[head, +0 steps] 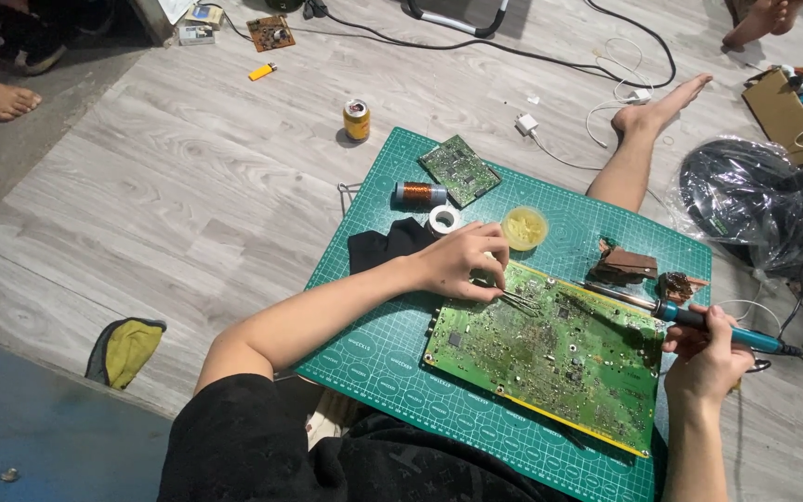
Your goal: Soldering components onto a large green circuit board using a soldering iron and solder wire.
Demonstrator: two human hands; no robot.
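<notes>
A large green circuit board (550, 358) lies on a green cutting mat (392, 358) on the floor. My left hand (462, 260) pinches thin metal tweezers (518, 298) whose tips touch the board's upper left part. My right hand (704, 358) grips a blue-handled soldering iron (699, 318) at the board's right edge; its metal tip points left over the board's top edge, apart from the tweezers.
On the mat's far part lie a smaller green circuit board (458, 170), a copper wire spool (420, 193), a tape roll (444, 219), a yellow paste tub (524, 228) and a black cloth (385, 247). A drink can (356, 120) stands beyond. Cables, a lighter (262, 72) and other people's feet surround.
</notes>
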